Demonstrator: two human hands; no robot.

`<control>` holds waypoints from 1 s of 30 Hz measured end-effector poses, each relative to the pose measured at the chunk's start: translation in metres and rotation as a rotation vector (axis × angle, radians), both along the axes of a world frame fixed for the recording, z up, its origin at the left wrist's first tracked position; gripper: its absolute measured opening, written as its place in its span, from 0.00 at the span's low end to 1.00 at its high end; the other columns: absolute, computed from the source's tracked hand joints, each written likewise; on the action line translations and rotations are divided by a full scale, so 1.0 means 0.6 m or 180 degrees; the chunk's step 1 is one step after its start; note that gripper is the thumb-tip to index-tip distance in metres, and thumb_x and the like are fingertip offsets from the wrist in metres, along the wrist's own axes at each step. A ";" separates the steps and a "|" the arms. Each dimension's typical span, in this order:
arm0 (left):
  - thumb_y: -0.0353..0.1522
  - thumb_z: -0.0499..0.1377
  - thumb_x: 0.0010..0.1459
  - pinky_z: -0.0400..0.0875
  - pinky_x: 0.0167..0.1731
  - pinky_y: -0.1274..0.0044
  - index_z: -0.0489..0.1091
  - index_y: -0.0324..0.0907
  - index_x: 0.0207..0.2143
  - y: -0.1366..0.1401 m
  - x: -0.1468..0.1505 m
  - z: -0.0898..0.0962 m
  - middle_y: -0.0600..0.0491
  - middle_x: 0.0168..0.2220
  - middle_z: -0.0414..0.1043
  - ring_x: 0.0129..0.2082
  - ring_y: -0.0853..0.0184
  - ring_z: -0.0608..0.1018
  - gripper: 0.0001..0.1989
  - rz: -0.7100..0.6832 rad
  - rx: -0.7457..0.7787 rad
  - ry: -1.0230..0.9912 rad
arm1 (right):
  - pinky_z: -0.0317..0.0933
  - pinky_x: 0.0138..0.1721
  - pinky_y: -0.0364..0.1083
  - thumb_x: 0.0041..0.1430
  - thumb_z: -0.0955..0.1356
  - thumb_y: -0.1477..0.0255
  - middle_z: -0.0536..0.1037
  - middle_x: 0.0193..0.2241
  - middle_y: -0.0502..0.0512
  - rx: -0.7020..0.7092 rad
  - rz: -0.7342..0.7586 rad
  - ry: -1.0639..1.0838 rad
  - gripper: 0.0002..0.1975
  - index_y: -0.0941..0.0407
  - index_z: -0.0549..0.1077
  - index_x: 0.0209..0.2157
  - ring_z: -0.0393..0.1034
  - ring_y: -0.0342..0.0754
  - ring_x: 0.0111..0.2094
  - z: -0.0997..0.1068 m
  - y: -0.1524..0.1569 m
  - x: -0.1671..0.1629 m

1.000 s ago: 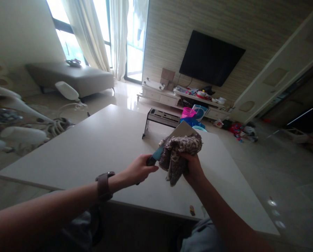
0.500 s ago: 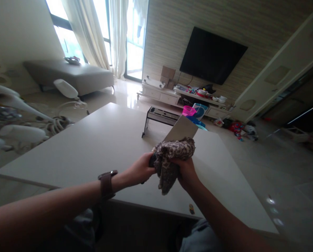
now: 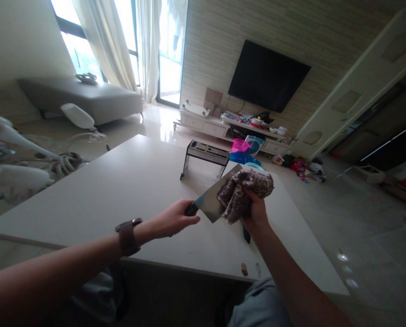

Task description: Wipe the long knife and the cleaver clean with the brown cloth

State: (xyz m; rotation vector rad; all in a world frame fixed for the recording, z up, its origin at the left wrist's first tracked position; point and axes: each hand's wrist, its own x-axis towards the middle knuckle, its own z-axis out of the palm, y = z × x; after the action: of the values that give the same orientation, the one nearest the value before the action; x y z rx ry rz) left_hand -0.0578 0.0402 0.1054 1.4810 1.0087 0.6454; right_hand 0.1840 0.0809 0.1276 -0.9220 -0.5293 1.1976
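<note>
My left hand (image 3: 175,219) is closed round the black handle of a cleaver (image 3: 214,205), whose broad metal blade points up and to the right. In my right hand (image 3: 256,212) is a bunched brown-and-cream fuzzy cloth (image 3: 244,188), pressed on the blade's far part and covering some of it. Both hands are above the white table (image 3: 121,195). Beyond the blade a knife rack (image 3: 205,152) with a slotted top and clear front stands on the table. Under my right wrist lies a black object (image 3: 246,234), mostly hidden.
Small stickers or tags (image 3: 244,269) lie at the table's near edge. Past the far edge are a pink basket (image 3: 240,145) and blue items (image 3: 245,158). A low cabinet (image 3: 203,127) stands under the television (image 3: 269,75). White lamp shades (image 3: 76,116) are at left.
The cloth and my right hand have moved right along the blade, away from the handle. More of the blade near the handle now shows, and the view has shifted slightly.
</note>
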 end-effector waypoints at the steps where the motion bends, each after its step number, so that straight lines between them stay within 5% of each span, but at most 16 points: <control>1: 0.40 0.63 0.56 0.60 0.15 0.82 0.66 0.41 0.35 -0.004 0.001 -0.001 0.61 0.24 0.61 0.18 0.74 0.65 0.13 -0.0010 0.0035 0.0015 | 0.75 0.41 0.52 0.37 0.79 0.73 0.85 0.33 0.51 0.0001 0.0123 -0.0002 0.21 0.56 0.79 0.38 0.80 0.52 0.34 -0.007 -0.005 -0.004; 8: 0.39 0.64 0.55 0.60 0.17 0.81 0.67 0.41 0.36 -0.025 0.012 -0.002 0.60 0.26 0.62 0.20 0.74 0.64 0.13 0.0047 0.0052 0.0080 | 0.74 0.46 0.55 0.43 0.78 0.73 0.86 0.38 0.53 -0.0050 0.0542 -0.0024 0.22 0.55 0.79 0.43 0.81 0.55 0.39 -0.055 -0.033 -0.030; 17: 0.50 0.62 0.57 0.57 0.15 0.82 0.68 0.42 0.45 0.005 -0.019 0.041 0.63 0.22 0.56 0.17 0.74 0.60 0.23 -0.0473 -0.0473 -0.0113 | 0.76 0.38 0.52 0.38 0.78 0.74 0.85 0.30 0.51 -0.0158 -0.0142 -0.0054 0.20 0.57 0.79 0.37 0.79 0.52 0.30 -0.013 -0.004 0.025; 21: 0.52 0.62 0.56 0.56 0.16 0.81 0.72 0.41 0.42 0.022 -0.039 0.045 0.61 0.21 0.59 0.17 0.73 0.61 0.24 -0.0442 -0.0163 0.0107 | 0.75 0.34 0.49 0.36 0.78 0.74 0.85 0.31 0.50 0.0106 -0.0173 -0.0450 0.21 0.56 0.79 0.38 0.79 0.51 0.30 0.003 0.004 0.049; 26: 0.44 0.66 0.52 0.61 0.24 0.79 0.76 0.39 0.34 0.042 -0.065 0.039 0.56 0.25 0.68 0.24 0.70 0.67 0.17 -0.0382 0.0868 0.0745 | 0.74 0.37 0.51 0.33 0.79 0.77 0.86 0.33 0.53 0.0200 0.0426 -0.1275 0.24 0.56 0.81 0.38 0.80 0.54 0.33 -0.003 0.003 0.082; 30: 0.41 0.65 0.53 0.58 0.23 0.78 0.76 0.40 0.32 0.036 -0.066 0.029 0.56 0.24 0.68 0.23 0.70 0.66 0.13 -0.0526 0.1024 0.1171 | 0.73 0.45 0.53 0.32 0.81 0.76 0.86 0.36 0.56 0.0202 0.1305 -0.1855 0.23 0.57 0.82 0.37 0.80 0.56 0.38 -0.028 -0.007 0.091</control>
State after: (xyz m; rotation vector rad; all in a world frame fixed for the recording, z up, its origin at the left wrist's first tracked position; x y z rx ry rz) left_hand -0.0973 0.0616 0.1226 1.9957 1.0781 0.4366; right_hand 0.2386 0.0767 0.1110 -1.1441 -1.2642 1.2567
